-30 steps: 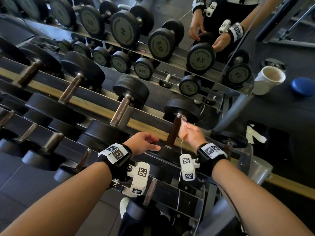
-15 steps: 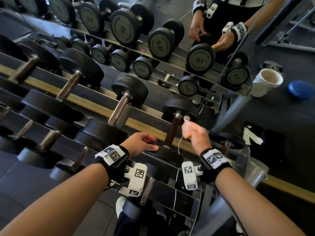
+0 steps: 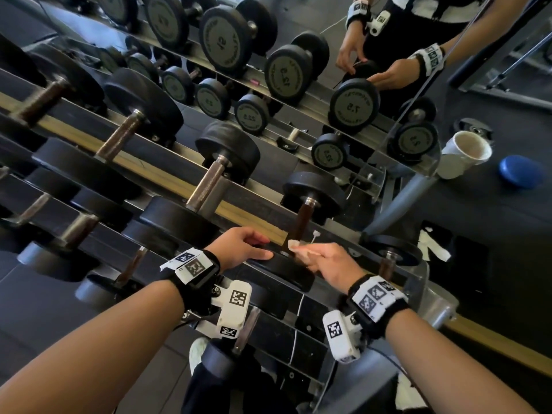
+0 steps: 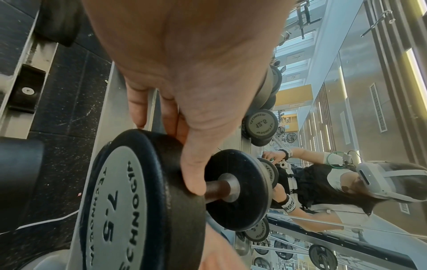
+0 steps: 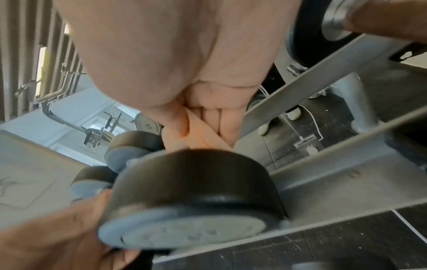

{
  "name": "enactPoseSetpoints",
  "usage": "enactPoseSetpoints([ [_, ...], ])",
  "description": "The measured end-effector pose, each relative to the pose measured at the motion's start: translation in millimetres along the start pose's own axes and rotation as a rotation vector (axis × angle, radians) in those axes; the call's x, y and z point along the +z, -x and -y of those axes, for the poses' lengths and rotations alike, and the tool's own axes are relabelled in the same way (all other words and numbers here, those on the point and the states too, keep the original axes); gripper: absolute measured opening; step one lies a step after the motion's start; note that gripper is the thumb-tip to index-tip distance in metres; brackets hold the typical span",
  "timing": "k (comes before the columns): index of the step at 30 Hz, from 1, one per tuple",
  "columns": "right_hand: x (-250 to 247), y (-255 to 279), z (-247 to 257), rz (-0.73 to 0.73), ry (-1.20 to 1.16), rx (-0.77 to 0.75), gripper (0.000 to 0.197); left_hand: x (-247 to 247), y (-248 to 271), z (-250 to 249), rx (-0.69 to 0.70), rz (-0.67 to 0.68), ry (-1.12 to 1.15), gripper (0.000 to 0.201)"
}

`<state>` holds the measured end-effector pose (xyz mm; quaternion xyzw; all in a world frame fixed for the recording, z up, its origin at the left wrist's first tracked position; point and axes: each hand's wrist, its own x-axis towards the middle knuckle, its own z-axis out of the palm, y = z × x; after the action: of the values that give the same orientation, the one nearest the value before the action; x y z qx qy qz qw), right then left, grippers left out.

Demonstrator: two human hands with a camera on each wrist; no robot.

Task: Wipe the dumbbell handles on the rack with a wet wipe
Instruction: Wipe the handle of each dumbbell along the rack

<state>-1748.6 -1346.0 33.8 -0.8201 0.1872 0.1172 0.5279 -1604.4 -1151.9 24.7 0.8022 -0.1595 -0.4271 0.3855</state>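
Fingers [image 3: 310,253] of my right hand [image 3: 330,264] pinched the wet wipe [image 3: 294,245] at the dumbbell handle [image 3: 301,219], left hand [image 3: 243,248] flat on its near head [image 3: 286,268]; I judged the wipe could slip out.

Rack [image 3: 167,174] runs diagonally, upper-left to lower-right, tiered; dumbbells sit crosswise on it in rows. Mirror behind the rack. 7.5 dumbbell [image 3: 301,216] on the upper tier, near the right end. Left hand [image 3: 242,249] rests on its near head, left of the handle. Right hand [image 3: 325,264] with wet wipe [image 3: 294,245] at the handle's near end. Cup [image 3: 464,153] and disc [image 3: 521,171] on the floor, right of the rack.
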Motion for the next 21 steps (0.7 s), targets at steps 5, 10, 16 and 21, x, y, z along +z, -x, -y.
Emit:
enactPoseSetpoints([
  [5, -38.1, -28.8, 27.9, -0.194, 0.066, -0.151, 0.027, 3.4, 2.6, 3.3, 0.005, -0.018, 0.040, 0.026],
  [10, -38.7, -58.2, 29.4, 0.099, 0.752, -0.306, 0.046, 2.8, 3.8, 2.4, -0.009, -0.016, 0.060, 0.027],
  [16, -27.6, -65.3, 19.6, 0.253, 1.169, -0.431, 0.049, 5.6, 6.8, 3.9, 0.009, -0.044, 0.092, 0.027],
  [21, -22.6, -75.3, 21.3, 0.314, 1.362, -0.482, 0.046, 6.0, 9.6, 2.5, 0.009, -0.056, 0.115, 0.027],
])
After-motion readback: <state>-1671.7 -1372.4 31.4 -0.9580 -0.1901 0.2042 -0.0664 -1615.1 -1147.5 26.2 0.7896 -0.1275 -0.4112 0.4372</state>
